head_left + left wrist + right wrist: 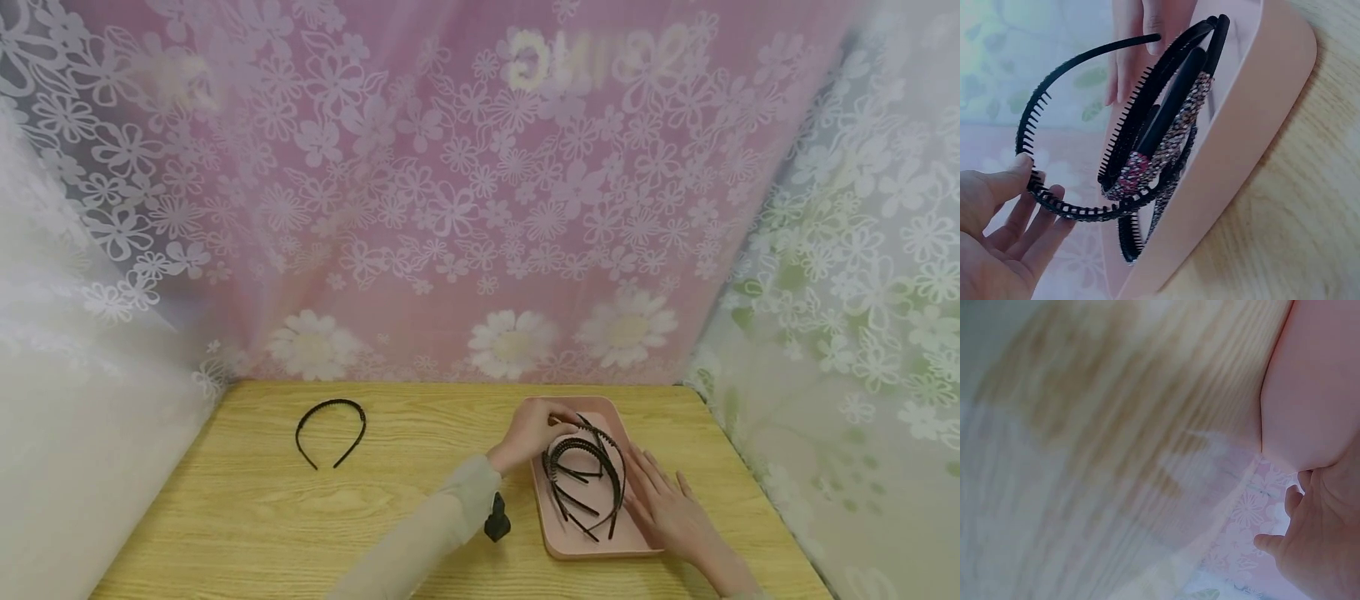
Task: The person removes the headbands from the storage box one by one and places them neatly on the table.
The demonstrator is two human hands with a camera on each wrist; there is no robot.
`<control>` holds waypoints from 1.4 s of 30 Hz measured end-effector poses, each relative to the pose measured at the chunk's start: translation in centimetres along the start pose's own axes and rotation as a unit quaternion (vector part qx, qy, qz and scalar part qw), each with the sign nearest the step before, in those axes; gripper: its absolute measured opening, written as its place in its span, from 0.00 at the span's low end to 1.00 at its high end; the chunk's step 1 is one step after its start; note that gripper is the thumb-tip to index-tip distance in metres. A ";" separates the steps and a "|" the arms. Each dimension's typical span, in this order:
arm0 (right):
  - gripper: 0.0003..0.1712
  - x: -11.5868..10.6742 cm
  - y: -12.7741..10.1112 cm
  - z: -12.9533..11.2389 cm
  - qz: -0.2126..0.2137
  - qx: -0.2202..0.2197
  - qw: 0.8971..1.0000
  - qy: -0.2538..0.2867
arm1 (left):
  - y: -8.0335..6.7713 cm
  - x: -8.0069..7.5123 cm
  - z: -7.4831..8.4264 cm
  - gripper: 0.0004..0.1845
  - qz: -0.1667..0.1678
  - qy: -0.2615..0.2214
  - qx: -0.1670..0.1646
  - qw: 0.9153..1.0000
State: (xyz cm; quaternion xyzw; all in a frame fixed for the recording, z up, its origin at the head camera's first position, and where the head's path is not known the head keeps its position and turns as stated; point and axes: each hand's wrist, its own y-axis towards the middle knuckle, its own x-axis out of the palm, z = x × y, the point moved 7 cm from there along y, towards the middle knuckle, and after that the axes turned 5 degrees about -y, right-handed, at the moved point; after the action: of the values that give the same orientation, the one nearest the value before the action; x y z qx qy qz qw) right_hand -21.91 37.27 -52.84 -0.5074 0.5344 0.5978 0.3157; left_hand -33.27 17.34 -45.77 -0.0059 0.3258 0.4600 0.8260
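My left hand pinches a thin black toothed headband between thumb and fingers, over the far end of a pink tray. The band's curve is at my fingers, and one free tip reaches toward my other hand. Several more dark headbands lie heaped in the tray, some with a sparkly covering and one with a reddish patch. Along the tray's right wall, my right hand rests with its fingers extended. Part of that wall is hidden behind it.
Another black headband lies alone on the wooden table at the left. Floral curtains hang behind the table and along both sides. A small black device is at my left wrist.
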 end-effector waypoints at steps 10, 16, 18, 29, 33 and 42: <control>0.37 -0.3 0.0 -0.2 -0.003 -0.002 1.000 0.009 | 0.4 -0.6 1.7 0.10 -0.004 0.051 0.020 0.998; 0.36 -0.1 -0.1 0.0 -0.022 0.005 1.000 0.001 | 0.3 -1.3 2.2 0.09 -0.001 0.055 0.018 0.998; 0.36 0.0 -0.1 0.0 -0.025 0.006 1.000 0.000 | 0.3 -1.8 2.2 0.09 0.003 0.056 0.020 0.998; 0.37 0.0 0.1 -0.1 -0.045 0.019 0.999 0.001 | 0.8 -5.1 1.3 0.10 0.050 0.087 0.015 0.995; 0.37 -0.1 0.1 -0.1 -0.048 0.023 0.999 0.004 | 0.7 -6.2 0.9 0.11 0.052 0.068 -0.004 0.996; 0.37 -0.2 0.1 -0.2 -0.043 0.019 0.999 0.006 | 0.6 -8.8 0.1 0.11 0.067 0.063 -0.014 0.996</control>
State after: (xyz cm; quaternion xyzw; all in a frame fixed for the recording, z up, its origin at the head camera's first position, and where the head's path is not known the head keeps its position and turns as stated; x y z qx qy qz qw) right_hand -21.92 37.13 -52.63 -0.5277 0.5250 0.5703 0.3473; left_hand -36.84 11.06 -40.72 -0.0251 0.3705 0.5175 0.7709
